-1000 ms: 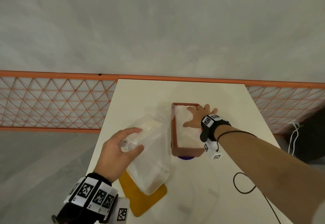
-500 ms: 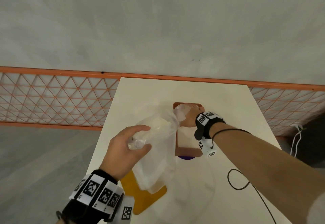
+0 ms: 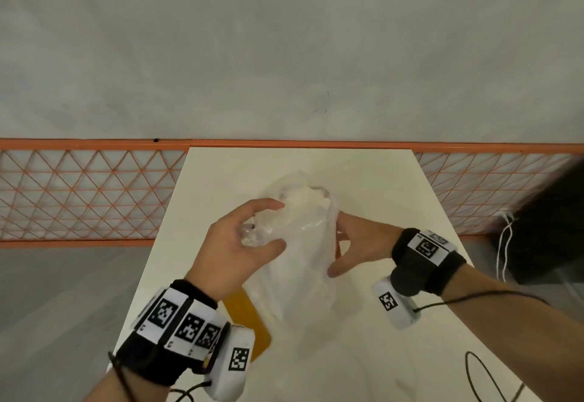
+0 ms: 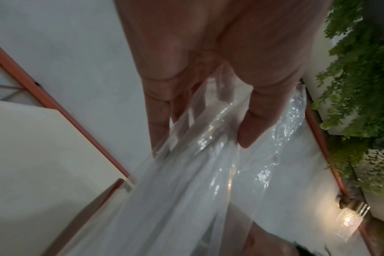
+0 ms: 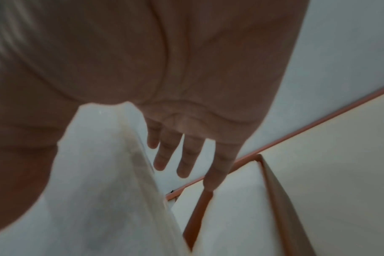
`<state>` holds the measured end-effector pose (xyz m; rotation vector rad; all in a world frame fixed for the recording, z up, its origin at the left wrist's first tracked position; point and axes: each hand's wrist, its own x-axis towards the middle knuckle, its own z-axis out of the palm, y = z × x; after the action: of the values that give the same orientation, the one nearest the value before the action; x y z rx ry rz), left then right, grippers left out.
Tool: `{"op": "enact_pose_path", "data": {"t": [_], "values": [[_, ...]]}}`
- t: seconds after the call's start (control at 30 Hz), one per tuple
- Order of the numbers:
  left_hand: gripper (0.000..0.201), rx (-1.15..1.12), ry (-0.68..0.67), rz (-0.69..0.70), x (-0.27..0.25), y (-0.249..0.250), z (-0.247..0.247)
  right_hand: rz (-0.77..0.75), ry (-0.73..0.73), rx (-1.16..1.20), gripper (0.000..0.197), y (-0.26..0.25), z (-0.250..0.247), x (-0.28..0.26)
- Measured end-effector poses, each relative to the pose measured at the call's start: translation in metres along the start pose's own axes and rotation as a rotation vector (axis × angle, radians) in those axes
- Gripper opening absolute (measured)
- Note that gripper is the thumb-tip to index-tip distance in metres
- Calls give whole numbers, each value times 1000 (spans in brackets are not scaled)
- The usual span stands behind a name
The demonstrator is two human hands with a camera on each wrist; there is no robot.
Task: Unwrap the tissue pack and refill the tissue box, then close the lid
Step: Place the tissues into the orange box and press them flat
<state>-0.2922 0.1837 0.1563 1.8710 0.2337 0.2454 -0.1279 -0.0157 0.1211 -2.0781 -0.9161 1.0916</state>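
Since the frame 1 s earlier, the right hand (image 3: 357, 245) has left the tissue box and come to the right flank of the tissue pack (image 3: 303, 256), which the left hand (image 3: 245, 245) has lifted higher above the table (image 3: 395, 186). Left fingers (image 4: 255, 124) are clamped on a gathered fold of the clear wrapper (image 4: 208, 173); right fingers (image 5: 186, 155) are straight and apart, the palm laid against the pack. The pack appears as a pale, soft stack inside glossy, crinkled film, its upper end open with tissue showing, held over the yellow lid (image 3: 249, 322) and hiding most of the reddish tissue box (image 5: 241, 216) just to its right. Risks, as judged: the slippery film may slide from the pinch, or the loose stack may spill out crooked and land beside the box, since only 1 hand grips.
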Motion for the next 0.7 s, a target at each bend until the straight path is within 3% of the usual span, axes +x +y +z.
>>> {"op": "enact_pose_path", "data": {"t": [0.07,0.23,0.37,0.47,0.6,0.7], "values": [[45,-35,-31,10,11,7,16,-11,59,105,85,12,-4,-10],[61,-107,-17,-19,46,20,66,-35,249,288,43,42,-27,-43],[94,-214,29,-54,69,30,108,-46,348,472,43,73,-46,-67],[82,-279,64,-105,76,28,143,-36,409,676,41,96,-65,-82],[63,-256,-113,-228,77,10,196,15,463,785,31,125,-89,-91],[67,-151,-170,-288,86,-6,232,72,482,798,51,148,-99,-90]]}}
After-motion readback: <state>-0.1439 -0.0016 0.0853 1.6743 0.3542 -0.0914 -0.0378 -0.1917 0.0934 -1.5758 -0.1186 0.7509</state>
